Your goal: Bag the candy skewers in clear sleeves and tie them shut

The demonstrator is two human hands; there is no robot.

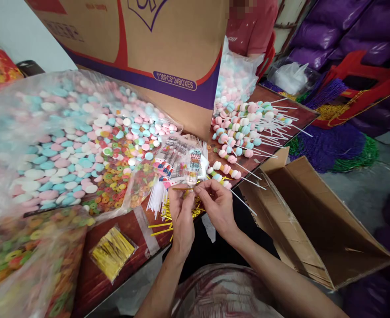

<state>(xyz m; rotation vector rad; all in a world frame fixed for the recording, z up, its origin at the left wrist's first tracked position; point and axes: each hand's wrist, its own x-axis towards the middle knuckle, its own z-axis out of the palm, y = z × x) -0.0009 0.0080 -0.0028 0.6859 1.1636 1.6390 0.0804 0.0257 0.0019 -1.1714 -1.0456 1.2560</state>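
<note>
My left hand (182,216) is closed, pinching a gold twist tie (181,189) that lies crosswise at the fingertips. My right hand (217,206) is closed too, thumb and finger pressed together at the same spot, close to the lower end of a printed clear bag (195,164). What fills that bag is hard to make out. Just beyond lie more flat printed bags (173,152). White sticks (155,194) and loose gold twist ties (162,229) are beside and under my left hand. Candy skewers (226,168) lie right of my hands.
Marshmallow candies (65,159) and ring gummies (115,176) spread on plastic at left. A pack of gold ties (114,252) sits near the table edge. A large carton (142,57) stands behind; an open cardboard box (314,221) is at right. A person in red (251,31) sits across.
</note>
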